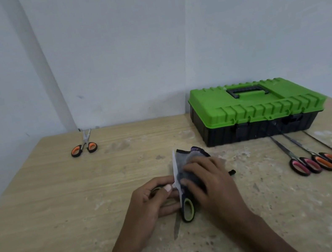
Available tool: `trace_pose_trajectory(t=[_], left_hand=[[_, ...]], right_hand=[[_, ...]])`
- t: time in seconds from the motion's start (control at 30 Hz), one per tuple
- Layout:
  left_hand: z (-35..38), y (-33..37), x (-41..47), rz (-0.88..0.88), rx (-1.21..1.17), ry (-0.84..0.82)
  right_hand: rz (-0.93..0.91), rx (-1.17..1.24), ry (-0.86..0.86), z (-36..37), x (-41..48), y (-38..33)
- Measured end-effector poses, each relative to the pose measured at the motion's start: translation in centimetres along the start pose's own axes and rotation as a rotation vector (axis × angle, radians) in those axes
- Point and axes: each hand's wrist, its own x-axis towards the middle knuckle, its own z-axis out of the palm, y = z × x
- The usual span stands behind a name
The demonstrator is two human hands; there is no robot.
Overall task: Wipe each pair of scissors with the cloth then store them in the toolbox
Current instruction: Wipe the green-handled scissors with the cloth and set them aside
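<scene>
Left grip [151, 199]: curled round one handle loop of the green-handled scissors [187, 209], holding them just over the bench [64, 210].
Right grip [210, 180]: wrapped over the bunched cloth [185, 158], pressing it onto the far blade.
Scissors' axis: roughly away from the person, blades splayed. One runs up under the cloth, the other points back toward the body.
Step, as I judge it: wiping is under way and storing has not begun.
Toolbox [255, 110]: far right, well apart from both hands and nearer the right one. The lid is shut, so it must be opened first.
Waiting: row of three pairs [325, 162] before the box, and the lone orange pair [84, 148] far left.
</scene>
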Motion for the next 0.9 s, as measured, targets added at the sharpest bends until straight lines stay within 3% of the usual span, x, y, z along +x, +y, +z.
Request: trace_pose_trajectory(t=[0.1, 0.17, 0.23, 0.33, 0.5, 0.77, 0.83, 0.9], left_hand=[[0.0, 0.0, -0.1, -0.007, -0.016, -0.019], [-0.2, 0.1, -0.1, -0.014, -0.053, -0.016], [-0.5, 0.2, 0.1, -0.016, -0.069, -0.015], [-0.1, 0.2, 0.2, -0.023, -0.037, -0.026], [0.2, 0.3, 0.1, -0.028, -0.015, -0.064], [0.8, 0.3, -0.2, -0.024, 0.028, -0.109], [0.8, 0.2, -0.4, -0.018, 0.046, -0.120], [0.5, 0.3, -0.4, -0.013, 0.041, -0.111]], right_hand=[[0.217, 0.160, 0.063, -0.1, 1.0, 2.5], [0.482, 0.352, 0.179, -0.7, 1.5, 3.4], [0.603, 0.484, 0.321, -1.6, 1.5, 3.3], [0.434, 0.459, 0.396, -2.4, 0.8, 1.3], [-0.018, 0.064, 0.128, 0.8, 0.0, -1.9], [0.241, 0.045, 0.221, 1.3, 1.1, 0.0], [0.194, 0.005, 0.239, 0.9, 0.9, -0.3], [0.031, -0.039, 0.214, 0.7, 0.4, -1.0]])
